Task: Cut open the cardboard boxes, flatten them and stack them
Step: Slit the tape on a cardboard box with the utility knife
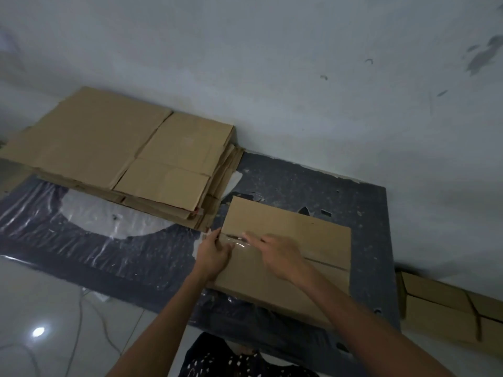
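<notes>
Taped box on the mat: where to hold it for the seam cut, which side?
Grip the cardboard box at its left end, coming from the left, as the left hand does. The box lies flat on the mat and its seam runs left to right across the top, so an end grip should keep fingers off the cut line, where the right hand works.

Left hand (213, 254), right hand (277, 254) on cardboard box (288, 221)
</notes>
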{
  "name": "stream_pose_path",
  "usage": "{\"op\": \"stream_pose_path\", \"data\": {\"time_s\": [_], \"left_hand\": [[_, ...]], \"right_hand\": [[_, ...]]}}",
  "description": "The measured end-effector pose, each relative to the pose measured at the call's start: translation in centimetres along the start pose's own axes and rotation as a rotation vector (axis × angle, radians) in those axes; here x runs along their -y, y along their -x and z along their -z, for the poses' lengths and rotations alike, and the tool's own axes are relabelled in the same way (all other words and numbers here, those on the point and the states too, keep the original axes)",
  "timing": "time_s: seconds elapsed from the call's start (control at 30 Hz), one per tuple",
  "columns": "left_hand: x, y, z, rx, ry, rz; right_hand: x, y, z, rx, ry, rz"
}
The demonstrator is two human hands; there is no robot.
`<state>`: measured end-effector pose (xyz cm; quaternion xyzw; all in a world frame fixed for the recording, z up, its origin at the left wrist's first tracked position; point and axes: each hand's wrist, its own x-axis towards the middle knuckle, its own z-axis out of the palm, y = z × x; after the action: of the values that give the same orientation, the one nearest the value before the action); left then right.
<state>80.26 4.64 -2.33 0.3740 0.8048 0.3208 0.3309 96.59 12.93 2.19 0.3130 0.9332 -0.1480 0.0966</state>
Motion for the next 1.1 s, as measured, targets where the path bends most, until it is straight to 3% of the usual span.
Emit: {"op": "stream_pose_path", "data": {"time_s": [0.2,0.5,1.1], "left_hand": [[0.3,-0.8,0.6,0.129,0.066,0.048],[0.3,-0.7,0.7,0.119,0.168,0.027],[0.4,-0.5,0.7,0.131,0.110,0.030]], "right_hand": [[1.0,-0.3,0.7,0.013,0.076,0.024],[2.2,-1.0,1.5,0.049,0.127,0.016],[1.7,1.0,1.9,0.053,0.315,-0.062]]}}
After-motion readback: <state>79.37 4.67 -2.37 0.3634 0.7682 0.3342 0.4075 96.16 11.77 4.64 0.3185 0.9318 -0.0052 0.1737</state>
